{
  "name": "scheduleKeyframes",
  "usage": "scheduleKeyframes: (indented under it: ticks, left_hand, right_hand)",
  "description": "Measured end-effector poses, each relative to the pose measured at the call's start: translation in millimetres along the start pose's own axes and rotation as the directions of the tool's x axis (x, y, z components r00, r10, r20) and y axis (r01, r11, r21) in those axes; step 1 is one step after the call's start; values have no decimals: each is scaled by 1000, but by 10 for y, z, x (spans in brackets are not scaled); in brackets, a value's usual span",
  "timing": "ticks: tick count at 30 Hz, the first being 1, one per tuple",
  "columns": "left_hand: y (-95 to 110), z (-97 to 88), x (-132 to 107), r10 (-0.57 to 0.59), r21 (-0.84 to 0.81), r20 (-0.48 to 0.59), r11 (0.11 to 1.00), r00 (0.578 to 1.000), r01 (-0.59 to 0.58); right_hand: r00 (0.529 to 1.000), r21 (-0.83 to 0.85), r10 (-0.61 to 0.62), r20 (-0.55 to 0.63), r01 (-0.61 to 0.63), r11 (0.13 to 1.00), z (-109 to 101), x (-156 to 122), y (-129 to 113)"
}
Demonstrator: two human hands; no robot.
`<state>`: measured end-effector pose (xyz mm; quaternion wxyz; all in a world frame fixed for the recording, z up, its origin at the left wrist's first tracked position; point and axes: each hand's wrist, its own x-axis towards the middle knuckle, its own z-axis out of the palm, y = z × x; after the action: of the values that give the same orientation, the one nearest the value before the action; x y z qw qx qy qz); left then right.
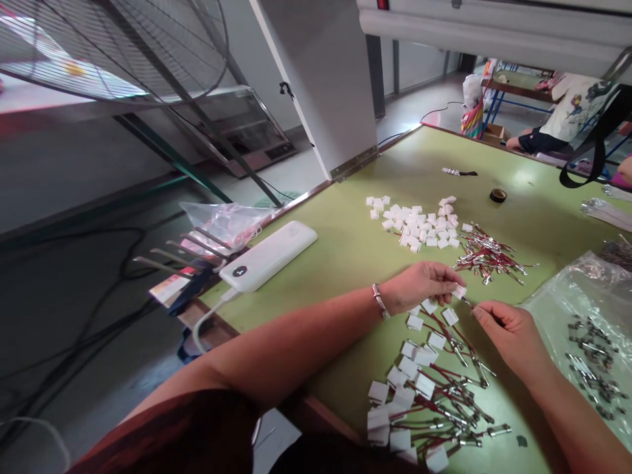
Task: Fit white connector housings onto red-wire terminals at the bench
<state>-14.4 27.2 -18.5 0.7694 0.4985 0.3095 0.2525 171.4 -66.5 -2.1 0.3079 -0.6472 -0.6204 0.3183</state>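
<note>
My left hand point(422, 283) pinches a small white plastic connector point(459, 291) above the green table point(355, 257). My right hand point(508, 332) is closed in a pinch on a thin wire end point(469, 304) that meets the connector. Below both hands lies a row of finished pieces point(424, 388): white connectors with red wires and metal ends. Farther back sits a pile of loose white connectors point(419, 227), and to its right a heap of red wires with metal terminals point(488, 257).
A white power bank point(269, 255) with a cable lies at the table's left edge, beside a plastic bag point(227, 220). A clear bag of small metal parts point(587, 336) lies at the right. A black tape roll point(498, 195) sits farther back. Another person point(567, 112) sits at a far table.
</note>
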Motion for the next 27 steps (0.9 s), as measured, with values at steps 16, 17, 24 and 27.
scheduleKeyframes:
  ticks: [16, 17, 24, 27]
  left_hand:
    - [25, 108, -45, 109, 370, 14, 923, 994, -107]
    - [1, 121, -37, 99, 346, 2, 933, 995, -94]
    - [-56, 171, -25, 69, 305, -29, 951, 997, -57]
    - [85, 100, -51, 118, 485, 40, 866, 992, -123]
  right_hand:
    - [977, 209, 160, 140, -188, 960, 54, 18, 32]
    - [984, 167, 130, 121, -150, 975, 65, 17, 30]
    - [1000, -7, -7, 23, 7, 1000, 116, 31, 12]
    - [994, -112, -108, -11, 106, 988, 96, 44, 24]
